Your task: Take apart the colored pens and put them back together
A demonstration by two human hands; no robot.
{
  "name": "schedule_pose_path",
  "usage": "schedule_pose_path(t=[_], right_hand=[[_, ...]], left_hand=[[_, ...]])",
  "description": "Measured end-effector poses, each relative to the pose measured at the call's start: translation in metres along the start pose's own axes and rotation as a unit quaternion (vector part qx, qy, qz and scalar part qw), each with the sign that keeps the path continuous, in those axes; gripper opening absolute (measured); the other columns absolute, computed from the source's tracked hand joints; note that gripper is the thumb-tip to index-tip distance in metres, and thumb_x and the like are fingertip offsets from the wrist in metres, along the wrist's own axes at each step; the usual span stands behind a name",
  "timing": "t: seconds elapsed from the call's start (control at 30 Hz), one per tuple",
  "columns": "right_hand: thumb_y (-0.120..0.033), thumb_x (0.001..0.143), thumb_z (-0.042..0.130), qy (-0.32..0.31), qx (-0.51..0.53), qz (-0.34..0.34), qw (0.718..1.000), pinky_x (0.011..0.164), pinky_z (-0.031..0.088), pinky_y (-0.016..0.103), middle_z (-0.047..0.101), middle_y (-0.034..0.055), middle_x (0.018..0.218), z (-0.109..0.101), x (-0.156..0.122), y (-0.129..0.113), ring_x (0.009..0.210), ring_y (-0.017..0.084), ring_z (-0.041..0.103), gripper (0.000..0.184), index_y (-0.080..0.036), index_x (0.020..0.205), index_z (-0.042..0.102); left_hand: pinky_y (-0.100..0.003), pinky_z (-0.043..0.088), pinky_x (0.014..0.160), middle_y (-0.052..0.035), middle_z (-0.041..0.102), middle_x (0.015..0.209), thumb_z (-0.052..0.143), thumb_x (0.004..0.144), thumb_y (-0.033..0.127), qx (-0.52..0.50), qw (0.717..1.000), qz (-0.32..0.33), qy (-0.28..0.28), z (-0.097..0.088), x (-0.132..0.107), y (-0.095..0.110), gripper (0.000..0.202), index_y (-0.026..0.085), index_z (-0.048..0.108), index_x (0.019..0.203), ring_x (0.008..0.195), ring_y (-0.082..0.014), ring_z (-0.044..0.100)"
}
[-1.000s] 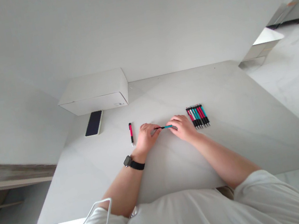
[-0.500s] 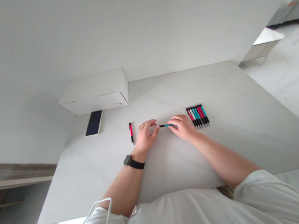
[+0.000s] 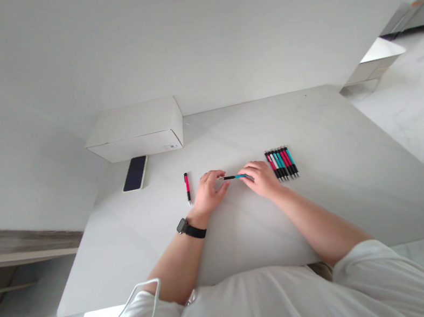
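Note:
A teal pen with a black grip [image 3: 232,177] lies level between my two hands, its tip pointing left. My right hand [image 3: 259,177] is closed around its teal end. The fingers of my left hand [image 3: 208,192] are apart, with thumb and forefinger on either side of the pen's tip and a gap showing between them. Left of my left hand, a red and black pen [image 3: 187,187] lies on its own. Close to the right of my right hand is a row of several pens [image 3: 282,163] in red, white and teal, side by side with tips toward me.
On the white table [image 3: 326,204], a long white box [image 3: 135,131] stands at the back left against the wall. A dark-screened phone [image 3: 135,173] lies in front of it. A black watch [image 3: 189,229] is on my left wrist.
My left thumb and forefinger have spread away from the pen's tip, so more of its black grip shows. My right hand keeps its hold. The view has shifted slightly.

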State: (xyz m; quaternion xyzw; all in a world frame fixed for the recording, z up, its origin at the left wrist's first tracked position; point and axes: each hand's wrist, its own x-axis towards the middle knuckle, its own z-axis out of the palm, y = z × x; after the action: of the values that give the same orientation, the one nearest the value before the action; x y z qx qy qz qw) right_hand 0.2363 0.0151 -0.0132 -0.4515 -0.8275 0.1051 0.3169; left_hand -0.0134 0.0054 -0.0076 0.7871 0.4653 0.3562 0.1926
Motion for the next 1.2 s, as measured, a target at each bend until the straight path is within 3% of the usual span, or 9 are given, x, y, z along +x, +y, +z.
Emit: schedule_pose_path(t=[0.23, 0.43, 0.67, 0.9, 1.1, 1.2], right_hand=[[-0.025, 0.096, 0.069, -0.004, 0.005, -0.006, 1.0, 0.096, 0.045, 0.041, 0.073, 0.0055, 0.106, 0.0007, 0.0, 0.0, 0.1, 0.025, 0.065, 0.016, -0.029, 0.111, 0.075], [-0.026, 0.097, 0.069, 0.0, 0.002, -0.005, 1.0, 0.095, 0.045, 0.041, 0.072, 0.005, 0.106, 0.002, -0.0003, 0.0026, 0.099, 0.024, 0.065, 0.015, -0.029, 0.11, 0.075], [-0.026, 0.096, 0.07, -0.001, 0.005, -0.008, 1.0, 0.095, 0.045, 0.041, 0.073, 0.0052, 0.105, 0.0021, -0.0002, 0.0015, 0.099, 0.024, 0.066, 0.014, -0.029, 0.109, 0.075], [-0.022, 0.095, 0.07, 0.005, 0.01, -0.008, 1.0, 0.094, 0.047, 0.041, 0.073, 0.005, 0.105, 0.0041, -0.0002, 0.0039, 0.098, 0.024, 0.067, 0.017, -0.029, 0.109, 0.075], [-0.023, 0.095, 0.071, 0.001, 0.01, -0.009, 1.0, 0.095, 0.047, 0.042, 0.073, 0.005, 0.107, 0.0027, 0.0, 0.001, 0.099, 0.024, 0.067, 0.017, -0.029, 0.11, 0.075], [-0.023, 0.095, 0.071, -0.002, 0.01, -0.007, 1.0, 0.095, 0.047, 0.041, 0.073, 0.0047, 0.106, 0.0019, 0.0004, 0.0006, 0.099, 0.024, 0.067, 0.016, -0.029, 0.11, 0.074]], left_hand=[[-0.044, 0.049, 0.102, -0.0076, 0.072, 0.109, 0.053, 0.105, 0.032, 0.018, 1.0, 0.012, -0.008, 0.0027, 0.0019, -0.0027, 0.018, 0.023, 0.069, 0.105, 0.108, -0.0233, 0.066], [-0.045, 0.049, 0.104, -0.0086, 0.07, 0.117, 0.063, 0.1, 0.034, 0.005, 1.0, 0.007, -0.008, 0.0014, 0.0007, -0.0021, 0.022, 0.024, 0.065, 0.119, 0.114, -0.0256, 0.064], [-0.045, 0.049, 0.103, -0.0081, 0.072, 0.111, 0.052, 0.106, 0.034, 0.0, 1.0, 0.01, -0.006, 0.0033, 0.0021, -0.0033, 0.02, 0.022, 0.068, 0.103, 0.11, -0.0238, 0.065], [-0.045, 0.051, 0.103, -0.0087, 0.07, 0.116, 0.057, 0.103, 0.038, -0.012, 1.0, 0.004, -0.012, 0.0003, 0.0003, -0.0006, 0.023, 0.025, 0.064, 0.12, 0.114, -0.0249, 0.064], [-0.044, 0.05, 0.102, -0.0079, 0.072, 0.109, 0.053, 0.105, 0.035, 0.006, 1.0, 0.014, -0.02, 0.0018, 0.0014, -0.0015, 0.019, 0.023, 0.068, 0.105, 0.108, -0.0236, 0.065], [-0.043, 0.051, 0.102, -0.0071, 0.071, 0.112, 0.058, 0.102, 0.032, 0.003, 1.0, 0.014, -0.019, 0.0022, 0.0005, -0.0012, 0.015, 0.024, 0.066, 0.113, 0.11, -0.0232, 0.064]])
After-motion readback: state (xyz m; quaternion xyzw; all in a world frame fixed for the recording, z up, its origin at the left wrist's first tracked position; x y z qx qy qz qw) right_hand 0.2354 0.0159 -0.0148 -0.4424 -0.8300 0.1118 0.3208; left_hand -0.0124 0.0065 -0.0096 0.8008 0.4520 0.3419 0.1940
